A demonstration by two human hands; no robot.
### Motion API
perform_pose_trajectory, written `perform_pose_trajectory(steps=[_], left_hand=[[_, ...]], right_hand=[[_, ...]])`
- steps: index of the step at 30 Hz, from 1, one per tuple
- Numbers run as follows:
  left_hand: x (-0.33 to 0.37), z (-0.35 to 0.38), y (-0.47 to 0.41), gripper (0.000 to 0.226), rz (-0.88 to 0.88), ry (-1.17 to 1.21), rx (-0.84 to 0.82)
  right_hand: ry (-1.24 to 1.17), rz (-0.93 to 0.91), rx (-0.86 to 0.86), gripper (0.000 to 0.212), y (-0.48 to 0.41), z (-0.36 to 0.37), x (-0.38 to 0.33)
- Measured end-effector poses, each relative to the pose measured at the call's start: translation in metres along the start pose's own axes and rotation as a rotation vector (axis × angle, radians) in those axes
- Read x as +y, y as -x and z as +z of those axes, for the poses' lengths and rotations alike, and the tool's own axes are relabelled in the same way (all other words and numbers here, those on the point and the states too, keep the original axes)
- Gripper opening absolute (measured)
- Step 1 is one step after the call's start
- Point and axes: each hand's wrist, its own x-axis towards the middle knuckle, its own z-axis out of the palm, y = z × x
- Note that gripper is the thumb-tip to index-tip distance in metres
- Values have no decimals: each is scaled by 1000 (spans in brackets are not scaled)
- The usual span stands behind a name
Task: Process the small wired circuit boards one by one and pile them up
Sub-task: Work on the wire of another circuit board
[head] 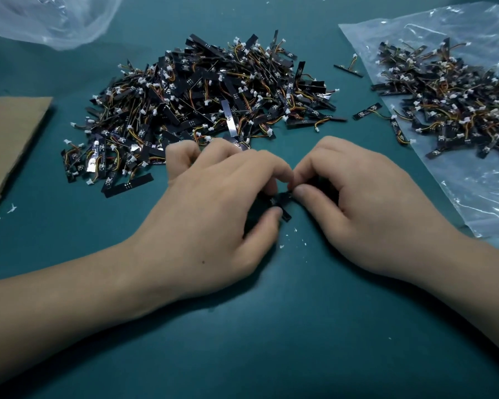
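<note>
Left hand (213,208) and right hand (366,208) pinch one small wired circuit board (283,204) between them, low over the teal tabletop (271,355). A large pile (208,105) behind them looks already processed; a smaller heap (455,105) on a plastic bag (487,197), right, likely awaits

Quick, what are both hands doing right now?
Left hand: pinching the small black wired circuit board.
Right hand: pinching the same board.
</note>
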Motion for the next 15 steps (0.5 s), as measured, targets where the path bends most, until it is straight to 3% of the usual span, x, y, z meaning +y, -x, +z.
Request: perform_pose_trajectory(steps=[6, 11, 15], left_hand=[[-2, 3, -3, 21, -93, -42, 5], [-22, -8, -18, 17, -190, -271, -47], [-19, -6, -21, 21, -173, -303, 68]], right_hand=[[-8, 15, 50, 2, 2, 2, 2], [-66, 44, 77, 9, 2, 1, 2], [36, 75, 33, 23, 0, -1, -6]])
